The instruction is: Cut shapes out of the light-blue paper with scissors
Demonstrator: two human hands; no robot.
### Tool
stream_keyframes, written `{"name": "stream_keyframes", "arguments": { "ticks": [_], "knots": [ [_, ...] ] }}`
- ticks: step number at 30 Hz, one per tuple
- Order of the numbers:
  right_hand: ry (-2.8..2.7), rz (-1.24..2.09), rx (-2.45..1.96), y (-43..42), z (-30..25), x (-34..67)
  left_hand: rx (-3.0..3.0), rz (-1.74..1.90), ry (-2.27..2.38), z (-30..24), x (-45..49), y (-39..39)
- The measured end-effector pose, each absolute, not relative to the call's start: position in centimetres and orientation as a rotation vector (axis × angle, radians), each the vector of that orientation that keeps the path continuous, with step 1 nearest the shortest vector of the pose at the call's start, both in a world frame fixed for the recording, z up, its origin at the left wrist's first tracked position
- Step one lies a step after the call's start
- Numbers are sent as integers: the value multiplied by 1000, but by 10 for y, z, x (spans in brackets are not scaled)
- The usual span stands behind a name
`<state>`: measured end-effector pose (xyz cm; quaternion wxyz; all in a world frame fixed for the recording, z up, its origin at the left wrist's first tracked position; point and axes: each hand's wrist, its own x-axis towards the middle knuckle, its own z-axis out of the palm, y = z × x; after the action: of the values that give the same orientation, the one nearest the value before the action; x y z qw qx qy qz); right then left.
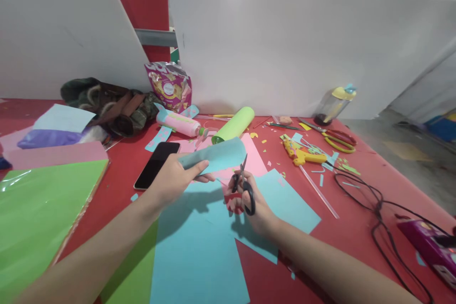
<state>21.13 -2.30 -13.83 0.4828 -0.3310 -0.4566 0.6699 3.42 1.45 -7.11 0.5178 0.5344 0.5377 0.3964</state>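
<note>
My left hand (180, 175) pinches a curved piece of light blue paper (221, 153) between thumb and fingers, raised above the table. In my right hand (254, 204) is a pair of scissors (249, 194) with black handles, its blades pointing up beside the right end of that piece. Whether the blades touch the paper I cannot tell. Below both hands lie larger light blue sheets (199, 251), with pink paper (254, 154) behind them. A black phone (156, 164) lies just left of my left hand.
A yellow glue gun (302, 154) with a trailing black cable (377, 209) lies right, near larger scissors (338, 140) and paper scraps. Behind stand a green roll (235, 124), a pink wrapped bottle (180, 123), a snack bag (171, 86) and a clear bottle (331, 104). Green sheets (42, 218) lie left.
</note>
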Motion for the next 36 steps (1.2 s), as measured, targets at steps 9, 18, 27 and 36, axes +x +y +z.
{"name": "stream_keyframes", "arguments": {
  "ticks": [9, 18, 27, 36],
  "knots": [
    [-1094, 1572, -803, -22, -142, 212, 1359, 937, 1354, -66, 38, 11],
    [-1094, 1582, -839, -26, -137, 211, 1354, 959, 1369, -66, 41, 8],
    [-1166, 1471, -889, -26, -135, 210, 1315, 994, 1357, -69, 50, 1],
    [-1174, 1417, -922, -26, -134, 209, 1241, 986, 1371, -75, 55, -1]
  ]
}}
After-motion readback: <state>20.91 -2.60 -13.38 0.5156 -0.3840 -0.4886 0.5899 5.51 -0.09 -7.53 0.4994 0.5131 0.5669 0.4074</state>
